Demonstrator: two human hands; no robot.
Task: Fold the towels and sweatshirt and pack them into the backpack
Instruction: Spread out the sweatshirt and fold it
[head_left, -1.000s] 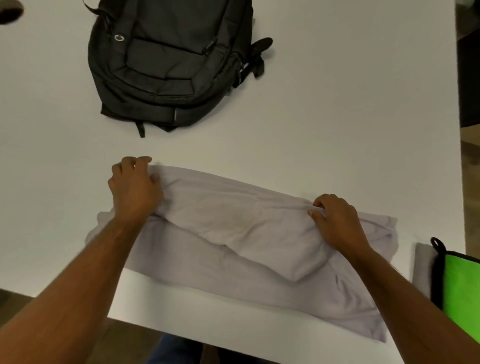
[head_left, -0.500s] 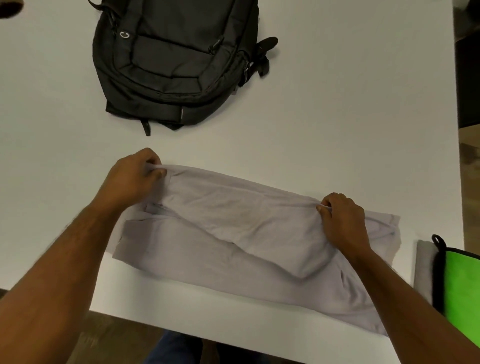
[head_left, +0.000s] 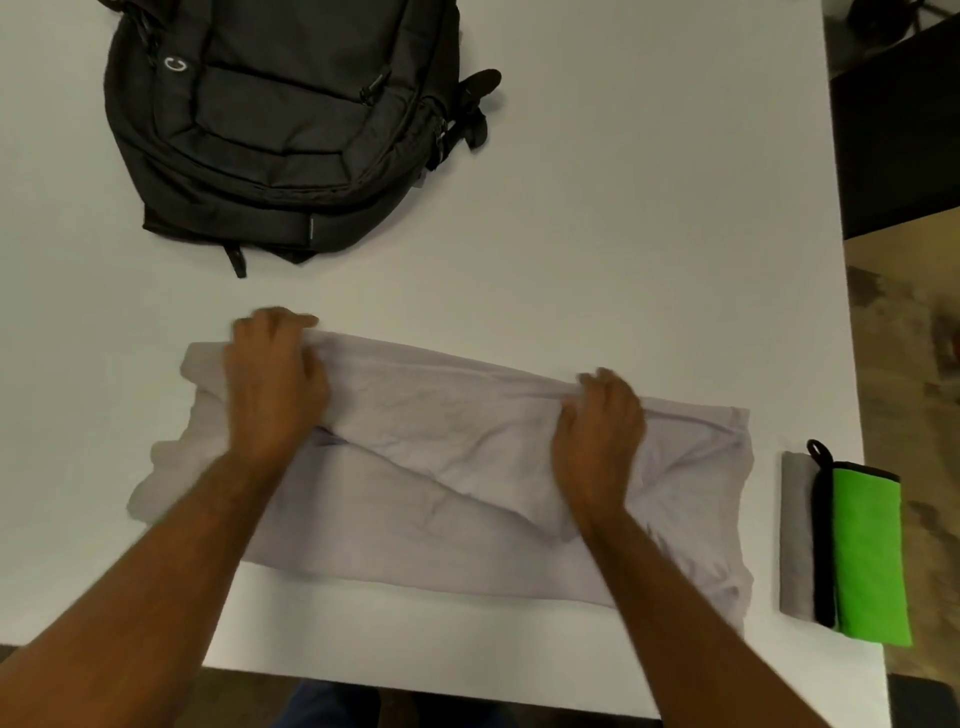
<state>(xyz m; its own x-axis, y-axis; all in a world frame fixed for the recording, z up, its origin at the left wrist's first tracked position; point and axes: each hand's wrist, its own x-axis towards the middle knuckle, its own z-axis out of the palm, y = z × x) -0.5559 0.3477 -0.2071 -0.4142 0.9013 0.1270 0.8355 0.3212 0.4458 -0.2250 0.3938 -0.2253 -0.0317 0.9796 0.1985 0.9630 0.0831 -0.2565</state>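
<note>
- While the pale sweatshirt (head_left: 467, 467) lies partly folded near the front edge of the white surface (head_left: 623, 234), its long axis runs left to right, tilted a little so the right end sits nearer the person; both hands rest on its far folded edge.
- The left hand (head_left: 272, 379) sits at the far-left end, fingers curled over the edge and apparently pinching cloth; the right hand (head_left: 597, 436) is right of the middle, fingers bent onto the far fold, though motion blur hides whether it truly grips.
- The backpack (head_left: 280, 124) lies well beyond the garment, up and left, nearer the left hand; it looks zipped.
- The folded green and grey towels (head_left: 862, 551) lie apart, just off the garment's right end, nearer the right hand.
- I judge the next fold goes across the long axis, one end carried toward the other.
</note>
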